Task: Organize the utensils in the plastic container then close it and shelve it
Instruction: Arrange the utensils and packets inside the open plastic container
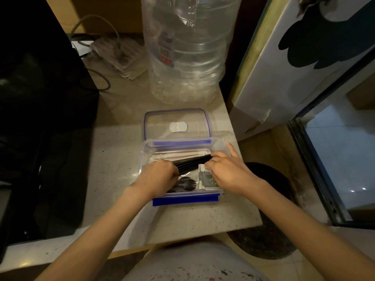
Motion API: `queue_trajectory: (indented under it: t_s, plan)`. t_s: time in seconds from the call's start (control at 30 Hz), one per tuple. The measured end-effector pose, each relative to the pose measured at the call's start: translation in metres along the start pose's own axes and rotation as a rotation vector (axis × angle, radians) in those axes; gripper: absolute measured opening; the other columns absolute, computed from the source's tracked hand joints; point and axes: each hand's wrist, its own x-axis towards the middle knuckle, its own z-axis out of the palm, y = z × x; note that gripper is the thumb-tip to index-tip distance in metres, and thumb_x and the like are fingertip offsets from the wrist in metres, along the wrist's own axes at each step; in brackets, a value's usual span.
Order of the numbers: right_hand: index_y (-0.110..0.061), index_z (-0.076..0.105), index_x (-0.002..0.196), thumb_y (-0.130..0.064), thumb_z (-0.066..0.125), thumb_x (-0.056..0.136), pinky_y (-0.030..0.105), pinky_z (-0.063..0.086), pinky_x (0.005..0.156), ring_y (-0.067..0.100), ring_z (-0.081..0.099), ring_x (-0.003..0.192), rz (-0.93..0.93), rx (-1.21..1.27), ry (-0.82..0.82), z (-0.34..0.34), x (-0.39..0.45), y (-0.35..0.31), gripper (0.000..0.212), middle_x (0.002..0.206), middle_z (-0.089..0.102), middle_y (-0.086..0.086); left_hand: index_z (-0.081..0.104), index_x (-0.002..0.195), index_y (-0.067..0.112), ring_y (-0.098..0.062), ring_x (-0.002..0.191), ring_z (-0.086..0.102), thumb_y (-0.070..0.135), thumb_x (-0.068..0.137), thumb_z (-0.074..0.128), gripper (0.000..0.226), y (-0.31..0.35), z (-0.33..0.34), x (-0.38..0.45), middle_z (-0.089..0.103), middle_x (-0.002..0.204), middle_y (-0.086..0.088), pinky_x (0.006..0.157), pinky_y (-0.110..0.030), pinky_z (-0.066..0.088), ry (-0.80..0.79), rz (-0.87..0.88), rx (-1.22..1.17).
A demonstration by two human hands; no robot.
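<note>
Fingers of the left hand (162,175) and right hand (225,169) curl around opposite ends of the black sticks (191,164), which lie left to right inside the open container (185,196) on the table (113,151), lid (176,118) behind

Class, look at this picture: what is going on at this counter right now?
A person is sorting utensils in an open clear plastic container on a stone counter. The left hand and right hand each grip an end of a bundle of black sticks inside it. Black forks and a paper packet lie nearer the person. The lid lies behind, off the container, before a large water bottle.
</note>
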Motion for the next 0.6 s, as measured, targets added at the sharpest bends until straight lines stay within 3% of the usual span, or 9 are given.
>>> queue_trajectory:
  t_s: [0.13, 0.27, 0.33, 0.4, 0.5, 0.6]
  plan:
    - [-0.021, 0.060, 0.111, -0.020, 0.046, 0.094, 0.046, -0.004, 0.116, 0.014, 0.044, 0.123, -0.002, 0.059, 0.009, 0.002, 0.002, 0.001, 0.023, 0.117, 0.062, -0.003, 0.071, 0.101, 0.014, -0.017, 0.086, 0.066, 0.022, 0.093, 0.052, 0.023, 0.000, 0.002, -0.002, 0.072, 0.100, -0.005, 0.081, -0.029, 0.057, -0.031, -0.002, -0.054]
    - [-0.022, 0.060, 0.114, -0.022, 0.046, 0.094, 0.045, -0.003, 0.116, 0.013, 0.040, 0.127, -0.019, 0.050, 0.047, -0.002, 0.002, 0.000, 0.024, 0.121, 0.060, -0.005, 0.073, 0.097, 0.012, -0.015, 0.082, 0.067, 0.023, 0.093, 0.052, 0.024, -0.001, 0.002, -0.004, 0.074, 0.095, -0.005, 0.080, -0.027, 0.056, -0.074, -0.015, -0.112]
    - [-0.025, 0.057, 0.121, -0.024, 0.048, 0.094, 0.043, 0.005, 0.116, 0.012, 0.037, 0.128, -0.050, 0.037, 0.106, -0.005, 0.002, -0.003, 0.028, 0.126, 0.057, -0.007, 0.072, 0.100, 0.012, -0.015, 0.085, 0.067, 0.022, 0.093, 0.052, 0.023, -0.001, 0.001, -0.004, 0.074, 0.098, -0.005, 0.081, -0.025, 0.055, -0.088, -0.005, -0.117]
    - [-0.026, 0.057, 0.122, -0.028, 0.048, 0.094, 0.035, 0.018, 0.109, 0.012, 0.038, 0.125, -0.110, 0.034, 0.178, -0.008, 0.004, -0.008, 0.030, 0.127, 0.057, -0.008, 0.071, 0.104, 0.014, -0.016, 0.090, 0.067, 0.019, 0.092, 0.053, 0.023, -0.003, -0.001, -0.005, 0.073, 0.103, -0.004, 0.085, -0.028, 0.056, -0.078, 0.013, -0.102]
    - [-0.026, 0.065, 0.113, -0.032, 0.053, 0.091, 0.032, 0.026, 0.095, 0.013, 0.042, 0.113, -0.191, 0.033, 0.222, -0.012, 0.010, -0.017, 0.026, 0.117, 0.062, -0.008, 0.071, 0.104, 0.017, -0.016, 0.088, 0.067, 0.017, 0.091, 0.054, 0.021, -0.006, -0.004, -0.006, 0.073, 0.102, -0.005, 0.083, -0.029, 0.057, -0.052, 0.032, -0.050]
    - [-0.024, 0.071, 0.104, -0.034, 0.058, 0.088, 0.029, 0.032, 0.087, 0.009, 0.041, 0.098, -0.217, 0.123, 0.059, -0.015, 0.018, -0.021, 0.023, 0.104, 0.066, -0.007, 0.072, 0.101, 0.017, -0.012, 0.084, 0.065, 0.019, 0.089, 0.058, 0.019, -0.006, -0.009, -0.008, 0.072, 0.101, -0.001, 0.076, -0.020, 0.053, -0.075, 0.057, -0.034]
